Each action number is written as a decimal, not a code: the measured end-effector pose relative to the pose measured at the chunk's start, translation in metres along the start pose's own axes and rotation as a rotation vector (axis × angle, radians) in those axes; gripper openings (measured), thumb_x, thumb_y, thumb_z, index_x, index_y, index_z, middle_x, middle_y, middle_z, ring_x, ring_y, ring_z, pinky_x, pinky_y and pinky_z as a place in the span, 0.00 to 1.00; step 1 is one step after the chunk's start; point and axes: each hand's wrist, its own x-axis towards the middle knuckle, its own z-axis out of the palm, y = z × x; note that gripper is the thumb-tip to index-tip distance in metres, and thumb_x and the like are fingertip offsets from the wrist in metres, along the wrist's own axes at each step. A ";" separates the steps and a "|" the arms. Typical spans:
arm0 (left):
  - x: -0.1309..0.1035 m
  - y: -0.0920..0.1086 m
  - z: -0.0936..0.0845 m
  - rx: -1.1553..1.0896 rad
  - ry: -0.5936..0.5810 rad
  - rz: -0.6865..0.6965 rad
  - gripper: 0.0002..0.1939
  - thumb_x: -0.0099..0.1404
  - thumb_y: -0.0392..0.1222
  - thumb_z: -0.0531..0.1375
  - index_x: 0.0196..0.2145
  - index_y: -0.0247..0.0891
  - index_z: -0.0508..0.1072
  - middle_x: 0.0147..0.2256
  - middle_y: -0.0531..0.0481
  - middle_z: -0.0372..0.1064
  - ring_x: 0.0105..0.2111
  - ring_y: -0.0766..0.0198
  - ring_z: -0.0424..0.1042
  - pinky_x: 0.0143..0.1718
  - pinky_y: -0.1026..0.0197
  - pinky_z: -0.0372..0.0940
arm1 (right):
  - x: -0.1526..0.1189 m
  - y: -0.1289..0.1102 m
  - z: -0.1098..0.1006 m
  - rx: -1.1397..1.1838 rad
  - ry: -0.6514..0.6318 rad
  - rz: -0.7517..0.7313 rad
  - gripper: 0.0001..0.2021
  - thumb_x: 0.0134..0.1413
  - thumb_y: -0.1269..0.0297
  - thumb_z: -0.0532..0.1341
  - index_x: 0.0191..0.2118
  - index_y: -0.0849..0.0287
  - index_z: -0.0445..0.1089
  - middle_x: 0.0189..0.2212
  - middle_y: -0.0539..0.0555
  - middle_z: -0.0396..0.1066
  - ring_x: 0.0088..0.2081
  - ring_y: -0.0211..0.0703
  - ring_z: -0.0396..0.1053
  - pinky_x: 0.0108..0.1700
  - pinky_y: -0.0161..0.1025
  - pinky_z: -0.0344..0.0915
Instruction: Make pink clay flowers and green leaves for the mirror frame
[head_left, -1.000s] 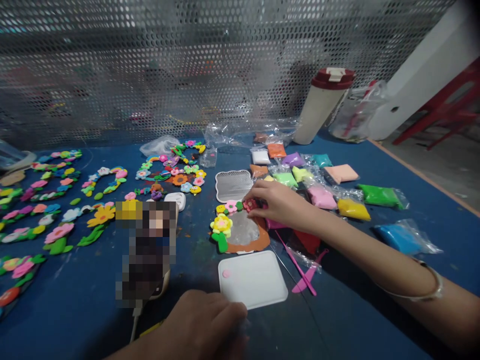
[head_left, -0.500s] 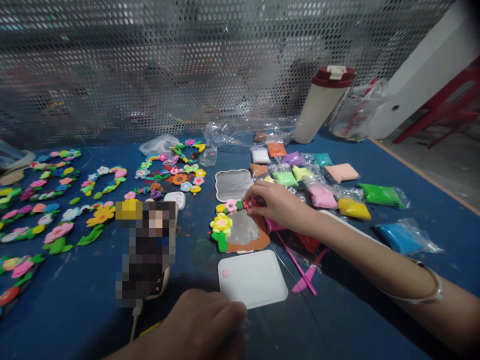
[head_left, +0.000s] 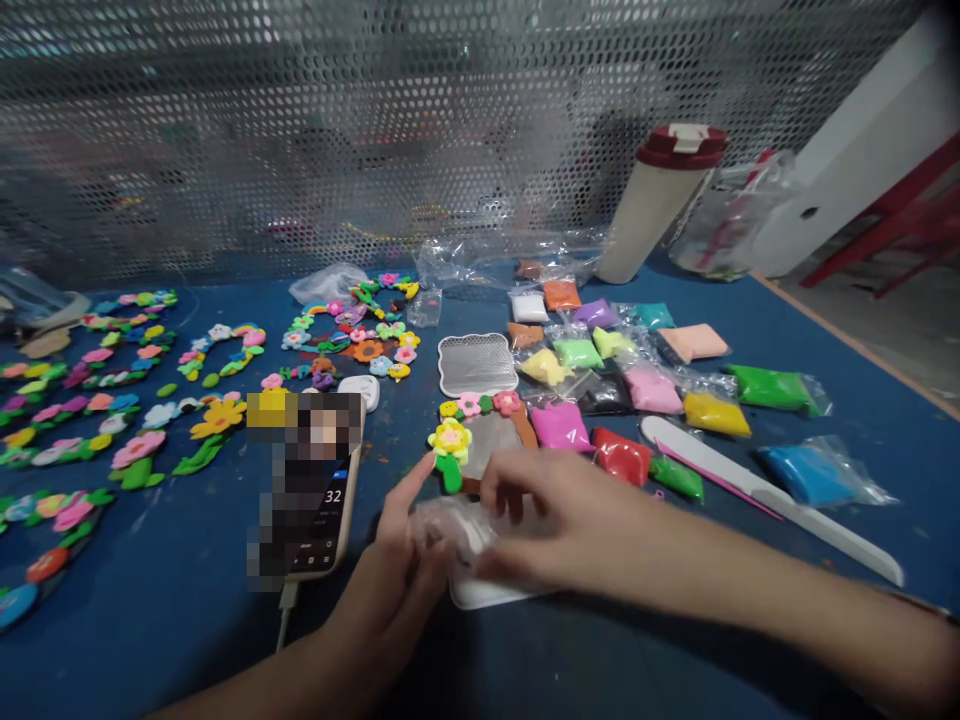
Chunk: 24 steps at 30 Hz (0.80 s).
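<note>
Pinches clear plastic wrapper [head_left: 456, 525] in left hand [head_left: 386, 585], has right hand [head_left: 555, 510] open with curled fingers, near mirror frame [head_left: 491, 436] well inside table's [head_left: 885, 420] right edge, seemingly half decorated, with flowers [head_left: 450, 440] along top and left, bare brown at right.

The table [head_left: 187, 560] is blue, with orange-brown along its right edge. Well in from its far edge, a brown frame [head_left: 526, 428] carries a yellow flower [head_left: 450, 439], a pink flower [head_left: 469, 404] and a green leaf [head_left: 450, 474], near colourless clear plastic [head_left: 459, 527] and a white tray [head_left: 484, 594]. Nearer the right edge are a yellow packet [head_left: 717, 413] and a blue packet [head_left: 802, 473]. Behind the far edge, a grey sheet [head_left: 375, 90] shows round holes.
</note>
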 end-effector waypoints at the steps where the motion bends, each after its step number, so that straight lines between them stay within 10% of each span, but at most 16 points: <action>1: 0.000 0.002 0.001 -0.018 -0.031 -0.009 0.31 0.67 0.49 0.48 0.62 0.36 0.40 0.50 0.40 0.65 0.50 0.55 0.65 0.51 0.56 0.60 | -0.004 -0.001 0.008 0.021 -0.005 -0.010 0.11 0.49 0.55 0.61 0.30 0.59 0.65 0.25 0.48 0.67 0.25 0.36 0.63 0.24 0.32 0.55; 5: 0.002 0.016 0.001 -0.230 -0.151 -0.091 0.29 0.69 0.49 0.45 0.62 0.38 0.38 0.36 0.47 0.71 0.30 0.63 0.70 0.35 0.60 0.66 | -0.014 0.004 0.021 0.120 0.122 0.012 0.10 0.56 0.67 0.53 0.26 0.60 0.65 0.23 0.48 0.66 0.25 0.34 0.61 0.27 0.32 0.55; 10: 0.014 0.038 -0.001 -0.329 -0.389 -0.144 0.15 0.68 0.45 0.45 0.41 0.37 0.68 0.42 0.45 0.70 0.38 0.60 0.70 0.36 0.61 0.64 | -0.019 0.014 0.014 0.426 0.222 0.087 0.10 0.58 0.62 0.53 0.28 0.60 0.64 0.23 0.48 0.63 0.26 0.34 0.60 0.26 0.32 0.55; 13: 0.023 0.045 0.006 -0.208 -0.321 -0.127 0.10 0.62 0.43 0.56 0.41 0.38 0.69 0.41 0.47 0.70 0.43 0.58 0.68 0.43 0.60 0.63 | -0.021 0.019 0.016 0.566 0.263 0.105 0.11 0.56 0.59 0.56 0.27 0.60 0.65 0.23 0.47 0.62 0.25 0.33 0.59 0.26 0.31 0.54; 19: 0.039 0.050 0.027 -0.534 -0.306 -0.447 0.11 0.59 0.44 0.56 0.39 0.36 0.67 0.25 0.52 0.71 0.22 0.66 0.71 0.25 0.64 0.68 | -0.025 0.026 0.021 0.839 0.262 0.046 0.08 0.48 0.62 0.64 0.31 0.58 0.65 0.26 0.46 0.65 0.28 0.34 0.63 0.30 0.31 0.58; 24: 0.042 0.051 0.024 -0.395 -0.227 -0.371 0.07 0.56 0.39 0.59 0.35 0.38 0.70 0.30 0.52 0.74 0.29 0.66 0.74 0.28 0.68 0.67 | -0.029 0.029 0.022 0.835 0.344 0.124 0.12 0.52 0.59 0.60 0.24 0.60 0.64 0.19 0.45 0.61 0.23 0.32 0.59 0.25 0.30 0.54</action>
